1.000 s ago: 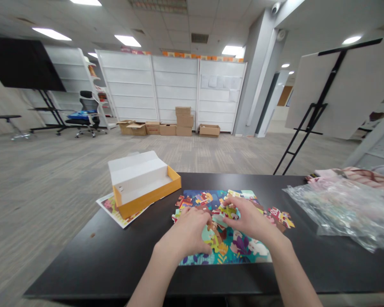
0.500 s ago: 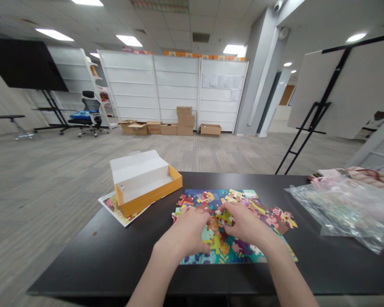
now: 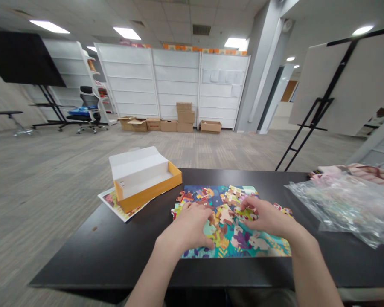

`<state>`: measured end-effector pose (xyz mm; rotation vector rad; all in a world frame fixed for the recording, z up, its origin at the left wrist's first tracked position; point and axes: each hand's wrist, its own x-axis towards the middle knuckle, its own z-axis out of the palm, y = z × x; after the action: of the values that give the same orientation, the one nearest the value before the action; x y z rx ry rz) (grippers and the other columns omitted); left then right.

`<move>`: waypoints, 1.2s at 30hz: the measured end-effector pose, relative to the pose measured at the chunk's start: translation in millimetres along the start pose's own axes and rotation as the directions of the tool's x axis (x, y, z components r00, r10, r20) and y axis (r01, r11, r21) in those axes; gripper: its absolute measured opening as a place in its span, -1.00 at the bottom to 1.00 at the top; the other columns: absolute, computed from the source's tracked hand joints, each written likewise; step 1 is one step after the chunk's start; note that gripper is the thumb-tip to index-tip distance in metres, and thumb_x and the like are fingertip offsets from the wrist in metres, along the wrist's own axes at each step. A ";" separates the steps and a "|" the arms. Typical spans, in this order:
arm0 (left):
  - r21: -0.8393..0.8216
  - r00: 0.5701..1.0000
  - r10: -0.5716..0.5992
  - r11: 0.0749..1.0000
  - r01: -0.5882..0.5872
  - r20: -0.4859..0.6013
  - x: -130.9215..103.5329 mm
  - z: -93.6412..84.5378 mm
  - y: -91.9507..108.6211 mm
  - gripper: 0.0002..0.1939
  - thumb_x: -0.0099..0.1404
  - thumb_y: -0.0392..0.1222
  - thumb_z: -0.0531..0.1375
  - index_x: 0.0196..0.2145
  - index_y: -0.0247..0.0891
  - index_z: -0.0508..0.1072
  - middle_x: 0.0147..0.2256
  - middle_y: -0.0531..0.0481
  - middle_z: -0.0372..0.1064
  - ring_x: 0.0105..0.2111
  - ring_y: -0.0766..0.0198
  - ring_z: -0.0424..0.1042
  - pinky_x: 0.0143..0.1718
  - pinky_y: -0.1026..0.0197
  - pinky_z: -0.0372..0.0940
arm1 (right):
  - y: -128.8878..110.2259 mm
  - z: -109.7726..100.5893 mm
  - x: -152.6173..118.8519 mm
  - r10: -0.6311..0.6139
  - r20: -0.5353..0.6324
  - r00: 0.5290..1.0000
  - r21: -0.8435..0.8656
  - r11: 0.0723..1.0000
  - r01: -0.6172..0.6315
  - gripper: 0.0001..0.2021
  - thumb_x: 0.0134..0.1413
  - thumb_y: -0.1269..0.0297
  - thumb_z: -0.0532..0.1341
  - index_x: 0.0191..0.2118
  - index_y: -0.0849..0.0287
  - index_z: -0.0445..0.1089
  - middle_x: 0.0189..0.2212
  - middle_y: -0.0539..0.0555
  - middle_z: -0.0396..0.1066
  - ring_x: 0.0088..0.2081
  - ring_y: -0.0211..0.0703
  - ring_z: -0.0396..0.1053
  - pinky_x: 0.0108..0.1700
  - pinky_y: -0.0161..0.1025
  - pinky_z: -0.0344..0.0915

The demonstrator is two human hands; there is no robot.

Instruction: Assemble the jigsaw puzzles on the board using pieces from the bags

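Note:
A colourful puzzle board [image 3: 233,251] lies on the black table, with loose pieces heaped over its upper part and rabbits showing near its lower edge. My left hand [image 3: 192,226] rests over the board's left side, thumb apart from the curved fingers, and nothing is seen gripped in it. On the right half, my right hand [image 3: 265,215] pinches a green puzzle piece [image 3: 247,213] between thumb and fingers. Other loose pieces [image 3: 232,195] lie just above it, and a few show beyond that hand at the board's right edge.
An open yellow box [image 3: 150,189] with a white lid sits on a printed sheet [image 3: 124,216] at the table's left. Clear plastic bags [image 3: 348,209] lie on the right. The black table [image 3: 131,256] ends close in front of me.
My right hand has moved to the right with the green piece, uncovering the middle of the board and its rabbits. My left hand has hardly moved. The view has tilted down slightly.

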<state>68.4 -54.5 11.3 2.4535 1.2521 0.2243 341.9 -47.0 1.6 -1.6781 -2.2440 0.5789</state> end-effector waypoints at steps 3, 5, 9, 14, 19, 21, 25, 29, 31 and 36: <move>0.028 0.999 -0.020 0.999 0.021 -0.049 7.7 1.3 6.8 -0.57 0.13 0.15 0.36 -0.19 -0.21 0.50 -0.07 -0.14 0.47 0.02 -0.07 0.39 0.08 -0.03 0.23 | 8.7 -1.1 -5.3 0.041 0.061 0.997 -0.023 0.999 -0.040 -0.75 -0.18 0.44 0.27 -0.27 0.10 0.39 -0.28 0.03 0.49 -0.25 -0.08 0.41 -0.24 -0.25 0.25; 0.067 0.994 -0.032 0.997 0.039 -0.108 15.1 4.0 13.2 -0.64 0.28 0.10 0.25 -0.16 -0.25 0.47 -0.05 -0.18 0.45 0.02 -0.06 0.39 0.04 -0.02 0.26 | 11.4 -1.1 -7.1 0.070 0.061 0.996 -0.035 0.997 -0.068 -0.74 -0.22 0.45 0.30 -0.29 0.10 0.40 -0.29 0.03 0.49 -0.25 -0.07 0.42 -0.23 -0.25 0.25; 0.088 0.986 -0.023 0.995 0.038 -0.164 31.7 15.4 27.7 -0.66 0.33 0.05 0.20 -0.09 -0.25 0.44 -0.05 -0.18 0.43 -0.01 -0.04 0.42 0.02 0.00 0.30 | 10.4 -0.7 -7.0 0.098 0.039 0.994 -0.049 0.994 -0.096 -0.74 -0.24 0.44 0.33 -0.31 0.09 0.42 -0.33 0.02 0.50 -0.26 -0.06 0.41 -0.22 -0.24 0.25; 0.128 0.989 -0.043 0.990 0.062 -0.144 46.9 28.7 42.8 -0.63 0.25 -0.01 0.25 -0.03 -0.21 0.42 -0.06 -0.18 0.44 -0.04 -0.06 0.45 -0.05 0.01 0.36 | 7.2 -0.9 -5.9 0.101 0.029 0.994 -0.062 0.993 -0.099 -0.73 -0.26 0.44 0.36 -0.32 0.12 0.39 -0.28 0.04 0.49 -0.22 -0.04 0.41 -0.18 -0.23 0.26; 0.107 0.990 -0.042 0.993 0.056 -0.134 52.4 27.9 41.3 -0.63 0.22 -0.24 0.19 0.01 -0.21 0.42 -0.08 -0.18 0.46 -0.08 -0.04 0.48 -0.08 0.02 0.38 | 9.4 -2.0 -7.2 0.067 0.012 0.998 -0.048 0.997 -0.066 -0.72 -0.25 0.51 0.31 -0.32 0.13 0.37 -0.25 0.05 0.49 -0.20 -0.07 0.42 -0.16 -0.24 0.27; 0.087 0.990 -0.033 0.995 0.045 -0.134 51.7 24.4 37.3 -0.60 0.19 -0.27 0.20 0.02 -0.20 0.42 -0.05 -0.17 0.46 -0.04 -0.03 0.47 -0.03 0.03 0.37 | 10.6 -2.3 -7.4 0.058 -0.005 0.998 -0.047 0.997 -0.058 -0.74 -0.24 0.50 0.31 -0.32 0.12 0.37 -0.24 0.06 0.50 -0.20 -0.07 0.42 -0.16 -0.23 0.27; 0.059 0.989 0.006 0.998 0.003 -0.148 43.7 16.4 36.2 -0.62 0.15 -0.29 0.21 -0.03 -0.20 0.45 -0.05 -0.15 0.47 -0.03 -0.02 0.47 -0.01 0.03 0.35 | 12.9 -2.8 -6.5 0.034 -0.038 0.999 -0.060 0.998 -0.037 -0.75 -0.20 0.50 0.31 -0.32 0.12 0.37 -0.24 0.06 0.50 -0.19 -0.06 0.42 -0.14 -0.23 0.28; -0.018 0.992 0.128 0.992 -0.128 -0.003 32.7 15.3 50.8 -0.72 0.13 -0.21 0.26 -0.15 -0.14 0.49 -0.12 -0.07 0.50 -0.13 0.02 0.50 -0.14 0.10 0.37 | 16.2 -3.0 -4.2 0.032 -0.077 0.997 -0.055 0.998 -0.036 -0.71 -0.23 0.56 0.30 -0.30 0.13 0.37 -0.24 0.05 0.48 -0.19 -0.09 0.42 -0.12 -0.24 0.28; -0.045 0.980 0.196 0.980 -0.194 0.044 30.5 19.3 58.4 -0.73 0.13 -0.21 0.27 -0.17 -0.15 0.51 -0.14 -0.05 0.52 -0.12 0.03 0.50 -0.14 0.12 0.37 | 18.2 -2.1 -2.5 0.019 -0.113 0.993 -0.056 0.998 -0.025 -0.71 -0.23 0.55 0.29 -0.30 0.14 0.38 -0.24 0.06 0.48 -0.17 -0.08 0.42 -0.11 -0.24 0.28; -0.046 0.963 0.263 0.964 -0.261 0.053 32.2 31.6 59.6 -0.69 0.10 -0.15 0.35 -0.16 -0.18 0.52 -0.13 -0.09 0.51 -0.10 0.01 0.48 -0.09 0.10 0.36 | 23.1 -3.0 -1.0 -0.012 -0.169 0.986 -0.023 1.000 0.008 -0.77 -0.16 0.47 0.29 -0.27 0.14 0.40 -0.23 0.06 0.48 -0.18 -0.09 0.43 -0.08 -0.21 0.29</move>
<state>141.5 -68.4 5.2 2.5682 0.8883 0.2419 363.0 -41.9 -6.7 -1.6589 -2.1445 0.3947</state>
